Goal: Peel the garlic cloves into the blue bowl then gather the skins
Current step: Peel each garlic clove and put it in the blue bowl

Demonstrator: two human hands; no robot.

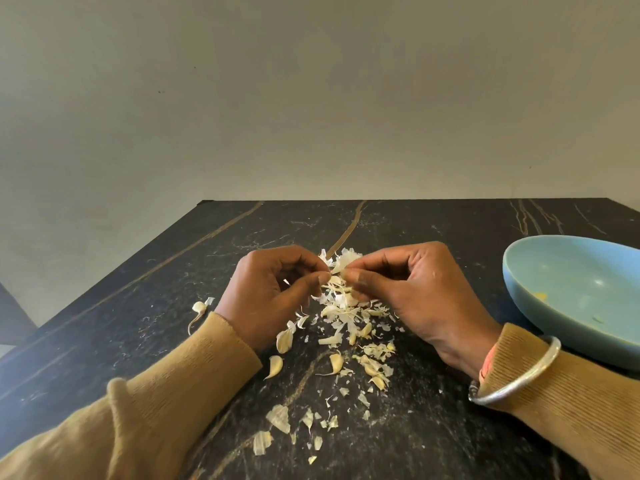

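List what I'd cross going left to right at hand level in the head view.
Order: lone small white garlic clove → left hand → papery white garlic piece pinched by both hands → right hand → round light-blue bowl.

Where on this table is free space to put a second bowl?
Free: the far strip of table behind the left hand and right hand, and the left side around the lone clove. Crowded: skins and cloves between the hands; the bowl fills the right.

A black marble table (433,223) with tan veins stands against a plain beige wall (311,98).
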